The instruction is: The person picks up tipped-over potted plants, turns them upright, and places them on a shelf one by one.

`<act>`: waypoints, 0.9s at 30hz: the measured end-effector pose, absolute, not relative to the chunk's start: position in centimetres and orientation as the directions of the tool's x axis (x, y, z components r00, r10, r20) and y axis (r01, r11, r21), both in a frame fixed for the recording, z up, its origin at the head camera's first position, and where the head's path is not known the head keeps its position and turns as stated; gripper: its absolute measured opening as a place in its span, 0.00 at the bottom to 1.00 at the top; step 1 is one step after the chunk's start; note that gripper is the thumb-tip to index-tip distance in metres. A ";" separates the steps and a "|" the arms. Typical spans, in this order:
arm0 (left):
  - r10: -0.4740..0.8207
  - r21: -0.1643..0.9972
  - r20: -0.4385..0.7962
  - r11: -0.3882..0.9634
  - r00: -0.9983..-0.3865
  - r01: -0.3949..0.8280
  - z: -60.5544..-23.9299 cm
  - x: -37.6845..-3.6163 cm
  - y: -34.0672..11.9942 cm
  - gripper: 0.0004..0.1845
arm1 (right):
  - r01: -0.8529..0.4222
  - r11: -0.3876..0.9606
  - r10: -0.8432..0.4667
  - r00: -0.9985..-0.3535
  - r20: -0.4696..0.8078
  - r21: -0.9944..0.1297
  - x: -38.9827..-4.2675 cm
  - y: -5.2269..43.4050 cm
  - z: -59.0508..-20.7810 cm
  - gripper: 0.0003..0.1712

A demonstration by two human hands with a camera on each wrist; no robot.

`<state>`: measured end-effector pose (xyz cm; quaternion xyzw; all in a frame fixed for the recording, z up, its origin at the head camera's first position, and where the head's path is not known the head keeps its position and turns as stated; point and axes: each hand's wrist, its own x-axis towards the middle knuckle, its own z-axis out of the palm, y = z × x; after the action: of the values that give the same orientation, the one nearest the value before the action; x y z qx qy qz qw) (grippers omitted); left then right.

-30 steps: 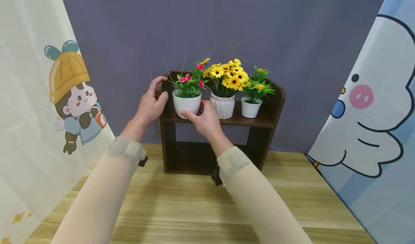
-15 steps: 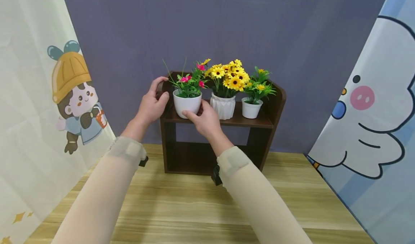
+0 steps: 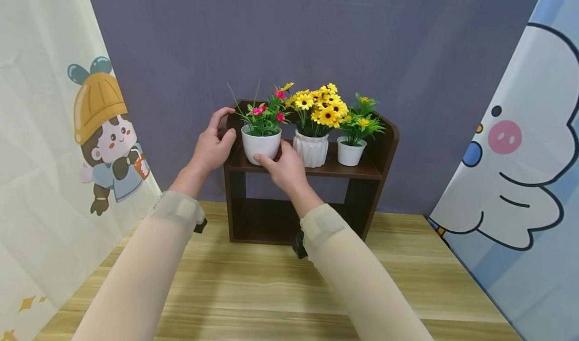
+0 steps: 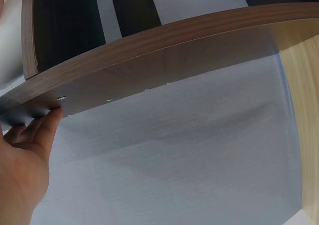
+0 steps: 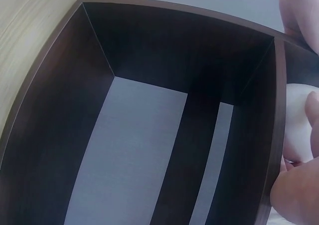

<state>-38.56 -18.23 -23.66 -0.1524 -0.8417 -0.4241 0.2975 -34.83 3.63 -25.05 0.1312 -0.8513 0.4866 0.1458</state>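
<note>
In the head view, my right hand (image 3: pixel 289 167) grips a smooth white pot (image 3: pixel 261 147) of green leaves and pink flowers on the upper shelf, thumb across its front and fingers round its right side. My left hand (image 3: pixel 210 145) holds the left side panel of the dark brown shelf unit (image 3: pixel 373 195). In the left wrist view, the left hand's fingertips (image 4: pixel 56 114) press the panel's outer face and its thumb is hidden. Part of the white pot (image 5: pixel 296 115) shows at the right edge of the right wrist view, beside the right hand (image 5: pixel 299 185).
A ribbed white vase (image 3: pixel 312 150) of yellow daisies stands right of the held pot. Beyond it sits a small white pot (image 3: pixel 350 154) with yellow flowers. The unit rests on a wood-grain table (image 3: pixel 253 290), with a grey-blue curtain (image 3: pixel 316 34) behind and printed cloths at both sides.
</note>
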 end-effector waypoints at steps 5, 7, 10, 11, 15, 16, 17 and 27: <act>0.006 0.621 0.630 0.596 -0.776 0.509 -23.6 -38.7 -18.2 0.28 | -0.356 0.502 -0.074 -0.925 0.371 -0.788 -34.9 3.6 -25.1 0.42; 0.005 0.621 0.631 0.596 -0.776 0.508 -23.6 -38.7 -18.2 0.28 | -0.359 0.505 -0.075 -0.924 0.374 -0.785 -34.9 3.7 -25.1 0.42; 0.003 0.626 0.627 0.593 -0.779 0.506 -23.7 -38.7 -18.2 0.28 | -0.374 0.514 -0.087 -0.918 0.387 -0.772 -34.8 3.8 -25.2 0.41; 0.003 0.626 0.627 0.593 -0.779 0.506 -23.8 -38.7 -18.2 0.28 | -0.381 0.523 -0.093 -0.915 0.393 -0.762 -34.8 3.8 -25.2 0.41; 0.007 0.629 0.620 0.595 -0.785 0.501 -23.9 -38.6 -18.1 0.28 | -0.396 0.557 -0.112 -0.907 0.406 -0.730 -34.6 4.0 -25.5 0.44; 0.008 0.628 0.618 0.596 -0.786 0.501 -23.9 -38.5 -18.1 0.28 | -0.389 0.567 -0.110 -0.909 0.402 -0.726 -34.4 4.1 -25.6 0.46; 0.012 0.629 0.614 0.597 -0.789 0.498 -23.9 -38.5 -18.1 0.28 | -0.383 0.575 -0.106 -0.911 0.398 -0.723 -34.3 4.2 -25.6 0.48; 0.043 0.661 0.587 0.552 -0.808 0.509 -23.7 -37.9 -18.4 0.31 | -0.409 0.510 -0.140 -0.908 0.396 -0.757 -32.0 5.7 -26.0 0.53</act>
<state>-37.88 -18.40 -23.73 -0.1641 -0.8409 -0.4440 0.2624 -31.99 5.74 -25.97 0.1601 -0.8569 0.4686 0.1436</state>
